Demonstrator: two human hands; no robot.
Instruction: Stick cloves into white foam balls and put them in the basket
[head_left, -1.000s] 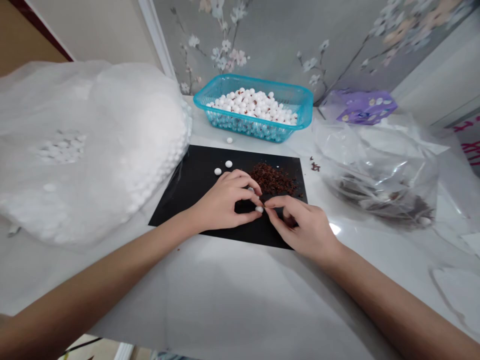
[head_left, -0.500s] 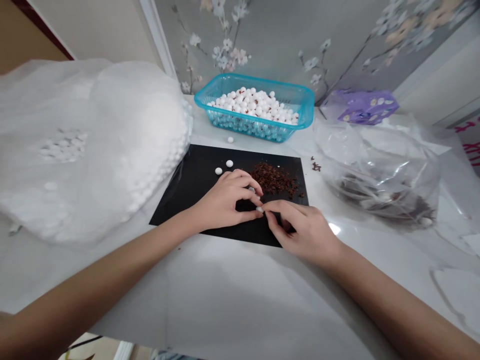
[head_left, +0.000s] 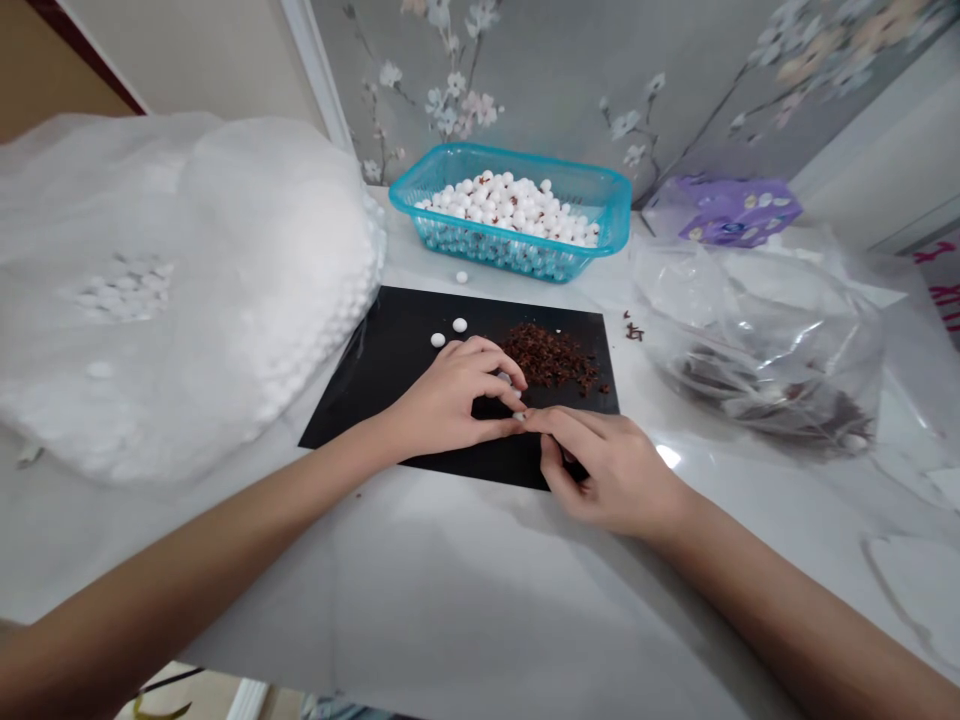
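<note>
A: Which containers do we find around the black mat point(head_left: 367, 370)?

B: Beyond the mat's far edge we have a blue basket point(head_left: 604, 195), partly filled with white balls, several with brown bits showing. Left of the mat we have a large translucent bag point(head_left: 187, 310) packed with white balls; right of it, a clear bag point(head_left: 765, 340) containing dark matter.

A: What quantities do we count?

B: One basket, two bags and one purple packet point(head_left: 742, 212), the packet beyond the mat's far right corner. Two loose balls point(head_left: 460, 325) lie on the mat's far part; a third ball point(head_left: 462, 277) lies just beyond its far edge. We count one brown pile point(head_left: 551, 355) on the mat's right part and one small cluster point(head_left: 634, 333) just right of the mat.

A: Where do we locate the held ball point(head_left: 519, 415)?

B: Over the mat's right part, between the hands. The left hand point(head_left: 461, 395) pinches it between thumb and forefinger. The right hand point(head_left: 615, 465) sets its forefinger against it, thumb apart; we cannot tell whether its curled fingers grip anything.
</note>
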